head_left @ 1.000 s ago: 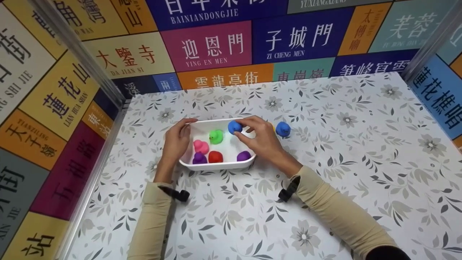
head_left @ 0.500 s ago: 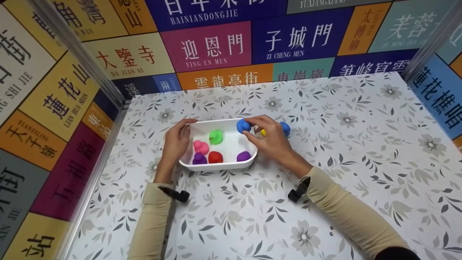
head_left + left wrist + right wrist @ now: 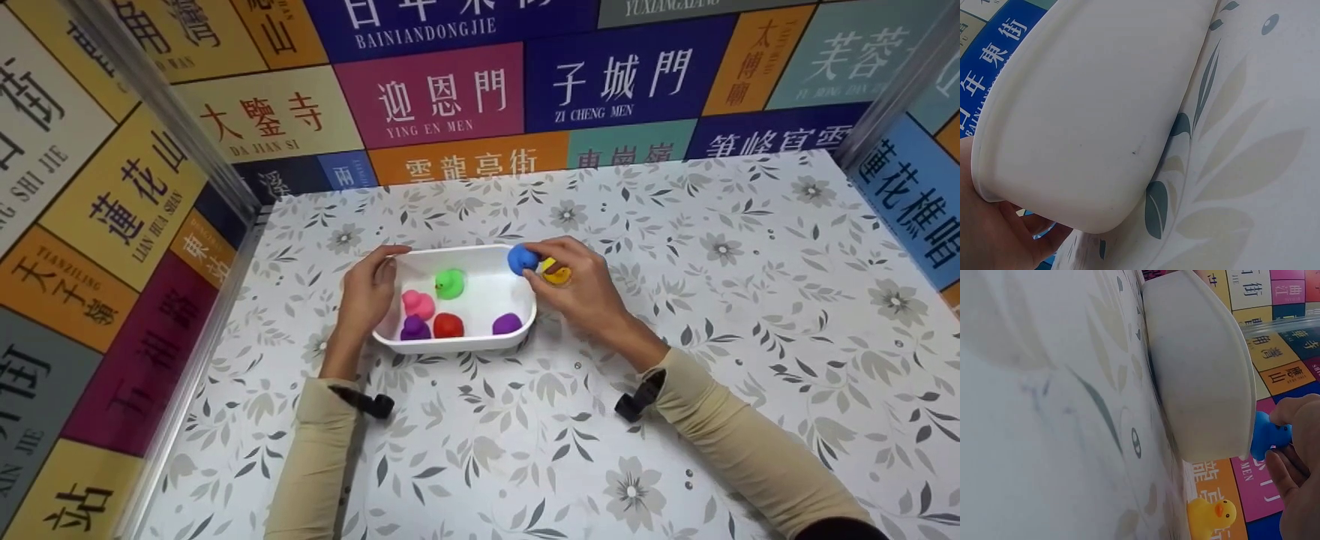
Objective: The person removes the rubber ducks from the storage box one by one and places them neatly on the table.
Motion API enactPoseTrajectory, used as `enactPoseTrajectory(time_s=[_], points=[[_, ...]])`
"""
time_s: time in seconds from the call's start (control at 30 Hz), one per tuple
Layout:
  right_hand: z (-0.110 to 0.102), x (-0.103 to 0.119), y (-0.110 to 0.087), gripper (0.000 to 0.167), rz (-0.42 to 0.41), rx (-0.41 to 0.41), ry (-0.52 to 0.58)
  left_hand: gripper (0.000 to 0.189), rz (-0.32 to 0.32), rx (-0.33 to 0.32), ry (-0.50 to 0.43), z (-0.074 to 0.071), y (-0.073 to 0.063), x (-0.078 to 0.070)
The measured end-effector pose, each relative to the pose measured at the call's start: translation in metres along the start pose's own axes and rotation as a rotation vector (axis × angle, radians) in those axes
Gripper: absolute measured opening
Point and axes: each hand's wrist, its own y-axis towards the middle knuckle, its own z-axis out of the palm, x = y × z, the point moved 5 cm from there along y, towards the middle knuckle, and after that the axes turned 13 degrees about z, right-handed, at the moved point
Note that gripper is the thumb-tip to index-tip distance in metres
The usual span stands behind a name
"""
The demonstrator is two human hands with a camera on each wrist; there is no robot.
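Observation:
A white plastic tub (image 3: 465, 343) stands on the table. My left hand (image 3: 367, 294) holds its left end; in the left wrist view, the fingers (image 3: 1047, 239) curl round the tub's end below the rim. Between thumb and fingers, my right hand (image 3: 585, 289) pinches a blue rubber duck (image 3: 522, 259) at the tub's upper right rim. In the tub lie a green duck (image 3: 449, 284), a pink duck (image 3: 418, 304), a red one (image 3: 448, 326) partly seen, and two purple ones, left (image 3: 415, 328) and right (image 3: 506, 324).
A yellow rubber duck (image 3: 556, 271) sits on the table right of the tub, partly behind my right fingers; the right wrist view shows the yellow duck (image 3: 1211, 518) whole-faced with an orange beak. Panels with lettering (image 3: 450, 97) stand along the back and sides of the floral tabletop (image 3: 712, 315).
My right hand has moved right with the blue duck, from over the tub's inside to its right rim. A second blue duck on the table is now hidden by that hand. My left hand stays put.

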Motion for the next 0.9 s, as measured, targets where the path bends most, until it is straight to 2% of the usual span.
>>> enactPoseTrajectory(time_s=[0.4,0.9], points=[[-0.023,-0.013,-0.001,0.04,0.048,-0.021,-0.025,0.039,-0.008,0.006,-0.011,0.0,0.0,0.0],[-0.054,-0.029,0.001,0.04,0.041,-0.089,-0.027,0.037,0.008,-0.002,0.001,0.002,0.0,0.002]])
